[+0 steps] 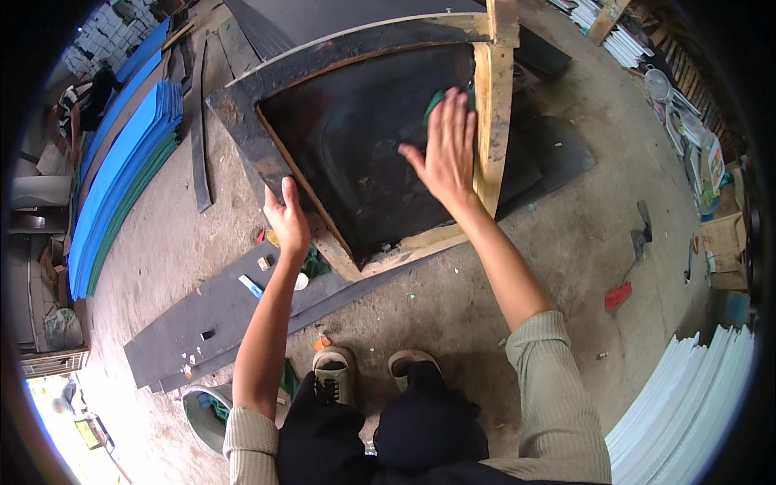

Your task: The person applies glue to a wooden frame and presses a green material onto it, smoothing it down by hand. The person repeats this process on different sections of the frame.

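Note:
A large wooden frame point(496, 121) with one curved side surrounds a recessed dark panel point(356, 153) with scuffs and pale smears. My left hand point(288, 220) grips the frame's left edge, thumb on top; its other fingers are mostly hidden. Inside the recess, near the right wooden bar, my right hand point(449, 152) lies flat with fingers stretched and thumb spread. Under its fingers is a piece of green material, maybe a cloth point(434, 103), pressed against the panel. Only its edge shows, beside the fingers.
Dark flat sheets point(214, 323) lie on the concrete floor before my feet, with small scraps on them. A bucket point(204, 412) stands at lower left. Blue sheets point(121, 194) are stacked at left, white sheets point(687, 412) at lower right. A red item point(618, 295) lies at right.

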Tool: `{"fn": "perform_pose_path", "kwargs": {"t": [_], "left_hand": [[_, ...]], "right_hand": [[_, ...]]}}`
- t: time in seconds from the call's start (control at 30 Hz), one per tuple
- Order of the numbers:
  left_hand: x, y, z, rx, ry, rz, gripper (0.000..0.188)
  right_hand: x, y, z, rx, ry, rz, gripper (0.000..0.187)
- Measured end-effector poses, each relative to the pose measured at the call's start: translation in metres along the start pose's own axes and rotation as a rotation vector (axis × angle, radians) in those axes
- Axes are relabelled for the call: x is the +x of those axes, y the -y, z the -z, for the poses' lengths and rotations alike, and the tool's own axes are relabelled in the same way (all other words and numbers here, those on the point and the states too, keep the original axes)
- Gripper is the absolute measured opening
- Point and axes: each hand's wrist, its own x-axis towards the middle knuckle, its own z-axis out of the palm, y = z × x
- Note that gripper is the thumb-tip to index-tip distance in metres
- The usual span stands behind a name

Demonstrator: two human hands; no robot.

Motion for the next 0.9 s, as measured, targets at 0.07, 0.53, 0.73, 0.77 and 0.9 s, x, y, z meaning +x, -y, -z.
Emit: {"fn": "perform_pose_path", "kwargs": {"t": [0.07,0.53,0.73,0.77,0.9], "left_hand": [[0.006,-0.004,0.006,0.039,0.057,-0.022,0.049],[0.012,-0.045,-0.011,-0.142,-0.037,0.080,0.043],[0.005,-0.034,0.014,-0.202,0.093,0.072,0.028],[0.002,-0.038,0.013,-0.210,0.081,0.064,0.024],[0.000,-0.043,0.012,-0.193,0.071,0.058,0.027]], "right_hand": [[0.021,0.001,0.001,0.016,-0.057,-0.103,0.087],[-0.068,0.049,-0.029,0.210,0.038,-0.258,0.083],[0.068,0.092,0.015,0.246,-0.217,-0.368,0.088],[0.070,0.092,0.012,0.249,-0.246,-0.363,0.088],[-0.042,0.080,-0.018,0.251,-0.042,-0.495,0.089]]}}
